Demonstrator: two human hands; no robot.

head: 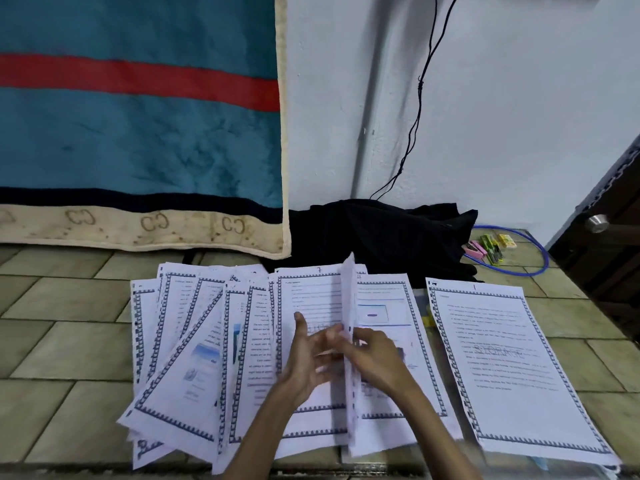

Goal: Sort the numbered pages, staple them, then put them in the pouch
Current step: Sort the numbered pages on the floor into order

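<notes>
Several printed pages with blue patterned borders lie fanned out on the tiled floor (69, 341). A messy fan of pages (180, 341) spreads at the left. Page 7 (311, 299) lies in the middle, and page 1 (502, 358) lies apart at the right, over a clear pouch (424, 306) that shows at its left edge. One sheet (350, 358) stands on edge between my hands. My right hand (374, 362) pinches this sheet. My left hand (308, 355) touches it from the left with fingers spread; motion blur hides the exact grip.
A black bag (388, 233) lies behind the pages against the white wall. A pink stapler (473, 251) and small coloured boxes sit inside a blue hoop (540, 261) at the back right. A teal blanket (138, 116) hangs at the left, a dark door (602, 230) stands right.
</notes>
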